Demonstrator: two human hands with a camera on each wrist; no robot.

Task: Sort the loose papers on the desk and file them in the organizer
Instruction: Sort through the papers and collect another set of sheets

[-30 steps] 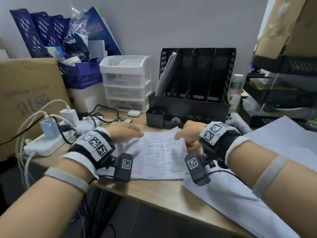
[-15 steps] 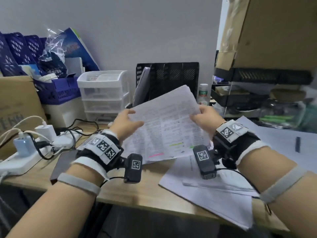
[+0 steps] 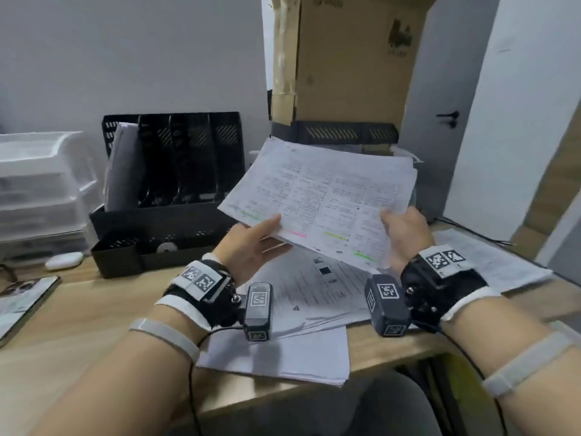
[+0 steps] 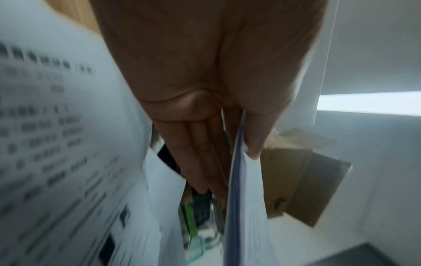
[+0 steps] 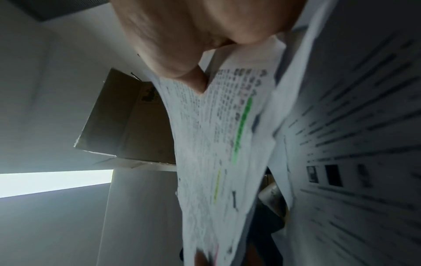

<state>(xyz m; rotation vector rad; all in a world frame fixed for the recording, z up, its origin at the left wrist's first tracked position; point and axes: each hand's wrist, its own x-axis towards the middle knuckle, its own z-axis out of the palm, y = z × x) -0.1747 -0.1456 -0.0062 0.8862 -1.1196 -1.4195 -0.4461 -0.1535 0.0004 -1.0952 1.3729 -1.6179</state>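
A sheaf of printed sheets with pink and green highlighter marks (image 3: 327,196) hangs in the air above the desk. My left hand (image 3: 257,243) pinches its near left edge, thumb on top and fingers under it. My right hand (image 3: 405,234) grips its near right edge. In the left wrist view the thumb (image 4: 255,133) presses the sheaf's edge (image 4: 237,189) against the fingers. The right wrist view shows the thumb (image 5: 187,72) on the highlighted page (image 5: 223,144). The black slotted file organizer (image 3: 169,190) stands at the back left with papers (image 3: 121,171) in its leftmost slot.
More loose papers (image 3: 298,297) lie on the wooden desk (image 3: 78,325) under my hands, and others (image 3: 490,259) at the right. A cardboard box (image 3: 345,58) sits on black trays behind. Clear plastic drawers (image 3: 41,190), a white earbud case (image 3: 64,261) and a phone (image 3: 19,300) are at the left.
The sheaf has gone from flat on the desk to lifted in both hands, and has moved to the right and turned flatter. My view has swung to the right.
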